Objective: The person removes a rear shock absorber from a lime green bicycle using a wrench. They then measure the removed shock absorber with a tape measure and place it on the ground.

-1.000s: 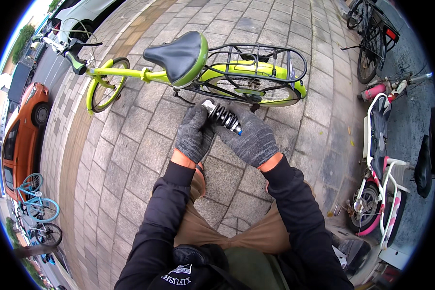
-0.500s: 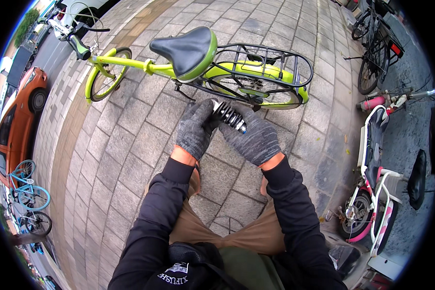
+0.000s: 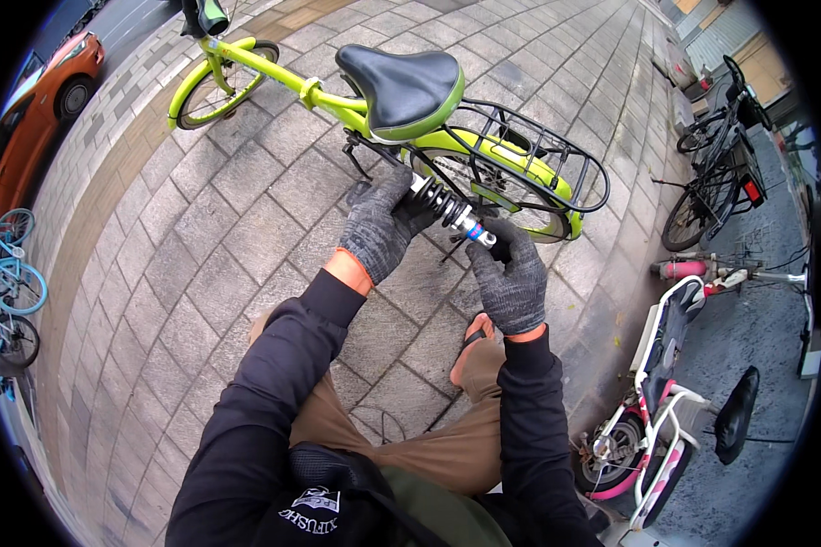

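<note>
Both gloved hands are gripping a coil spring shock point(image 3: 449, 211), holding it in the air just in front of the green bicycle point(image 3: 483, 155). The left hand point(image 3: 380, 230) is closing around the black spring end, and the right hand point(image 3: 511, 278) is pinching the silver shaft end nearer the body. It looks like the part is being lined up against the frame below the saddle point(image 3: 401, 87). Seating it would call for steady aim with both hands.

Orange car point(image 3: 29, 100) top left, black bicycle point(image 3: 722, 155) right, pink-white bicycle point(image 3: 668, 401) beside
</note>
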Demonstrator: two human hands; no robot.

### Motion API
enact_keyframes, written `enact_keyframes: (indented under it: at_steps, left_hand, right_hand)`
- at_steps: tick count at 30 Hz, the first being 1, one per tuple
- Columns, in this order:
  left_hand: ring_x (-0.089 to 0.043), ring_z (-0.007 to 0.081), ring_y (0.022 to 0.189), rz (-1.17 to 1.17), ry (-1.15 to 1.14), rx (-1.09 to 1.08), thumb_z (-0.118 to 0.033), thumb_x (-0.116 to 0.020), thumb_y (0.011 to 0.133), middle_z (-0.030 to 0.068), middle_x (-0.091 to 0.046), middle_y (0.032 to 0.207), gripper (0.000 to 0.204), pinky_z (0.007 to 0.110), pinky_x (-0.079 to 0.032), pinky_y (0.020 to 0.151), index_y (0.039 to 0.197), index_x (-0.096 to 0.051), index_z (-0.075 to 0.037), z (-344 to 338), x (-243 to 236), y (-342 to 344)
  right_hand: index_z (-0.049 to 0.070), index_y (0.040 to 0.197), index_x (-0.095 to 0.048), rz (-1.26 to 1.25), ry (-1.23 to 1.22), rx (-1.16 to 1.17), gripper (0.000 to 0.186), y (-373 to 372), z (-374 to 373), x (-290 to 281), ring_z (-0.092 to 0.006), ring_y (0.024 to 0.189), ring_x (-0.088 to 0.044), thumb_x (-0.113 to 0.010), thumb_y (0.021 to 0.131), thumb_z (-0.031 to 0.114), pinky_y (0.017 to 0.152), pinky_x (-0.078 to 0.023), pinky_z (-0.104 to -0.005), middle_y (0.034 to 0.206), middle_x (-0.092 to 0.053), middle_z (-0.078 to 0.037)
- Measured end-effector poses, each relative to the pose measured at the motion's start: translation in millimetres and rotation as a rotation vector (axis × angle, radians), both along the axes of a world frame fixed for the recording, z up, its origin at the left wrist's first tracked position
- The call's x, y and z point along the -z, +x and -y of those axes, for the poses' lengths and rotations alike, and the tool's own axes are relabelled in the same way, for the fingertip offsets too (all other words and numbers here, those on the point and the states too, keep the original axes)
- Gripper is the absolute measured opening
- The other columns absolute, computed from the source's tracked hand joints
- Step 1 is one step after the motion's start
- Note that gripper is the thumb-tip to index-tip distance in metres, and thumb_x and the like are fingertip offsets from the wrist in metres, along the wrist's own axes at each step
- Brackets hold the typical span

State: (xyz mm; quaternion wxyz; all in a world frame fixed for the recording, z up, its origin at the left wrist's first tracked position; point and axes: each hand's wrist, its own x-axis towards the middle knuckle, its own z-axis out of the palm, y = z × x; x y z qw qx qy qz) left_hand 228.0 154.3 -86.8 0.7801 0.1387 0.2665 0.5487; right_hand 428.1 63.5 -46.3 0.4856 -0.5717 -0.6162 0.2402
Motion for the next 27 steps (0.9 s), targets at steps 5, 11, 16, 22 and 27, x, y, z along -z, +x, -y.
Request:
enact_keyframes:
  at_steps: [5, 11, 16, 22, 27]
  left_hand:
    - [-0.068, 0.0219, 0.103, -0.006, 0.148, -0.014, -0.019, -0.062, 0.103, 0.0090, -0.069, 0.110, 0.020, 0.044, -0.060, 0.091, 0.117, -0.065, -0.005, 7, -10, 1]
    - [-0.067, 0.0198, 0.106, -0.054, 0.266, 0.008, -0.020, -0.060, 0.106, 0.0081, -0.068, 0.117, 0.028, 0.040, -0.059, 0.094, 0.128, -0.063, -0.003, 10, -15, -2]
    - [-0.068, 0.0176, 0.100, -0.101, 0.254, 0.010, -0.019, -0.060, 0.106, 0.0061, -0.069, 0.116, 0.030, 0.038, -0.059, 0.091, 0.132, -0.061, -0.004, 8, -11, -5]
    - [-0.067, 0.0175, 0.102, -0.141, 0.277, 0.048, -0.023, -0.060, 0.106, 0.0065, -0.067, 0.124, 0.040, 0.036, -0.059, 0.091, 0.142, -0.056, -0.004, 13, -18, -6]
    - [-0.064, 0.0114, 0.092, -0.182, 0.274, 0.067, -0.022, -0.059, 0.107, 0.0050, -0.067, 0.124, 0.041, 0.032, -0.059, 0.086, 0.145, -0.055, -0.006, 12, -20, -6]
  right_hand:
    - [0.002, 0.128, -0.063, -0.332, -0.062, -0.043, 0.037, 6, -4, 19, -0.0143, 0.088, -0.069, -0.072, 0.093, 0.000, 0.079, -0.057, -0.0308, 0.105, -0.071, -0.009]
    - [-0.001, 0.133, -0.059, -0.486, -0.159, -0.079, 0.034, 7, -8, 13, -0.0168, 0.088, -0.070, -0.063, 0.099, -0.001, 0.080, -0.058, -0.0307, 0.105, -0.072, -0.014]
    - [-0.003, 0.133, -0.059, -0.531, -0.163, -0.087, 0.032, 3, -10, 12, -0.0160, 0.082, -0.069, -0.060, 0.101, 0.000, 0.075, -0.057, -0.0303, 0.101, -0.072, -0.015]
    - [-0.003, 0.132, -0.062, -0.512, -0.163, -0.041, 0.030, 7, -13, 16, -0.0134, 0.072, -0.066, -0.059, 0.104, 0.008, 0.065, -0.055, -0.0290, 0.095, -0.072, -0.012]
    - [-0.003, 0.132, -0.062, -0.557, -0.165, -0.055, 0.030, 9, -10, 15, -0.0116, 0.068, -0.063, -0.059, 0.105, 0.010, 0.061, -0.053, -0.0279, 0.096, -0.072, -0.012]
